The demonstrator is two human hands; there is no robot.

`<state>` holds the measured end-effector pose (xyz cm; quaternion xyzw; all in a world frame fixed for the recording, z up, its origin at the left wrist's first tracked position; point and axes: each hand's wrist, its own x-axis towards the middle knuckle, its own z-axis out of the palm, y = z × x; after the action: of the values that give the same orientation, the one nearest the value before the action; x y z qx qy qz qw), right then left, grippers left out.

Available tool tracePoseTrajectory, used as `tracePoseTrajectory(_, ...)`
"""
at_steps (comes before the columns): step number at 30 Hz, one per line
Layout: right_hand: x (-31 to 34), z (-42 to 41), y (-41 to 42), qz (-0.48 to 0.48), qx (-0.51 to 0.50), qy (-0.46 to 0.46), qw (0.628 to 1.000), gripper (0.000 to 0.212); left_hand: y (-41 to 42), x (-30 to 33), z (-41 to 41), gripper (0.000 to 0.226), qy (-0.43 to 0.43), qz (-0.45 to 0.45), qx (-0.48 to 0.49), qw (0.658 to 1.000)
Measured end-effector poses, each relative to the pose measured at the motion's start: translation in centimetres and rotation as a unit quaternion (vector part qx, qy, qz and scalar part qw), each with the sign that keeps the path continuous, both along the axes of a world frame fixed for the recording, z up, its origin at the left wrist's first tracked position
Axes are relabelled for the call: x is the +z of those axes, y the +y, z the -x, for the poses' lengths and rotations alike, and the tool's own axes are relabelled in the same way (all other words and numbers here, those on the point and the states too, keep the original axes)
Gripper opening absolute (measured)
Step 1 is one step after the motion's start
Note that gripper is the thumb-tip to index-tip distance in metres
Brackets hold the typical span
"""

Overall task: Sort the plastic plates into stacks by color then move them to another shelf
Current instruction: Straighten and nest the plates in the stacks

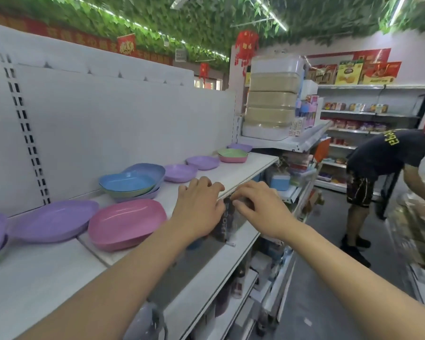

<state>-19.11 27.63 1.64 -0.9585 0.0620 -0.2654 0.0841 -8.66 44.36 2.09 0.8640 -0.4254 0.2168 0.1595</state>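
Plastic plates lie along the white shelf, mostly still in mixed colours, so sorting seems barely begun. The left hand and right hand, fingers loosely curled on the shelf's front edge right of the pink plate, hold no plate. Next, I judge, a hand reaches left to gather like colours.

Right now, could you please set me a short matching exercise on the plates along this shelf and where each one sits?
Things:
1. pink plate
2. blue plate
3. green plate
4. left hand

Places:
A. atop a pink plate, far along the shelf
B. resting on the shelf's front edge
C. alone, nearest the left hand
D. topmost of a mixed stack

Pairs: 1-C, 2-D, 3-A, 4-B
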Motion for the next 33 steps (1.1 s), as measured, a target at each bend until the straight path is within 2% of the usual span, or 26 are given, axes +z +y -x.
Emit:
tracePoseTrajectory(6,-0.7,-7.0,-9.3,-0.010,0.068,0.002,0.998,0.023,-7.9,-0.6,-4.3,0.041,-0.004,-0.007,0.070,0.998)
tracePoseTrajectory(14,-1.0,-17.1,-19.1,0.000,0.194,0.044,0.980,0.020,-14.0,-1.4,-10.6,0.044,0.056,-0.027,0.224,0.973)
tracePoseTrajectory(20,-1.2,-24.7,-20.4,-0.002,0.269,0.034,0.963,0.019,-13.2,-2.1,-14.8,0.034,0.020,-0.060,0.377,0.924)
tracePoseTrajectory(24,-0.5,-29.4,-19.8,0.024,0.274,0.028,0.961,0.029,-12.4,-1.9,-16.6,0.020,0.020,-0.130,0.451,0.883)
tracePoseTrajectory(26,-0.3,-31.2,-19.5,0.070,0.264,0.044,0.961,0.036,-12.1,-1.6,-17.0,0.020,0.011,-0.159,0.481,0.862)
tracePoseTrajectory(29,0.0,-33.2,-19.5,0.134,0.254,0.038,0.957,0.029,-12.0,-1.0,-17.0,0.020,-0.005,-0.152,0.505,0.850)
tracePoseTrajectory(33,-0.1,-34.2,-19.5,0.176,0.251,0.052,0.950,0.025,-12.3,0.5,-15.6,0.025,0.059,-0.137,0.504,0.851)
